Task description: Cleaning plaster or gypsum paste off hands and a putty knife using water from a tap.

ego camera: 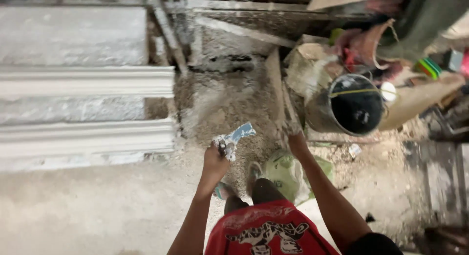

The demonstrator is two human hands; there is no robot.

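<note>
My left hand (215, 161) is closed around the handle of a plaster-caked trowel (235, 136) whose blue blade points up and right. My right hand (292, 133), coated in grey-white plaster, rests against a thin wooden slat (276, 81) that stands in the rubble. Whether its fingers hold anything is not visible. Below my arms I see my red shorts with a black and white print (266, 230) and my feet in sandals on the dusty ground.
White moulded plaster cornice pieces (83, 81) lie at the left. A black bucket (349, 106) stands at the right among sacks and rags. A green plastic bag (288, 174) lies by my feet. Rubble and plaster dust (220, 103) cover the ground.
</note>
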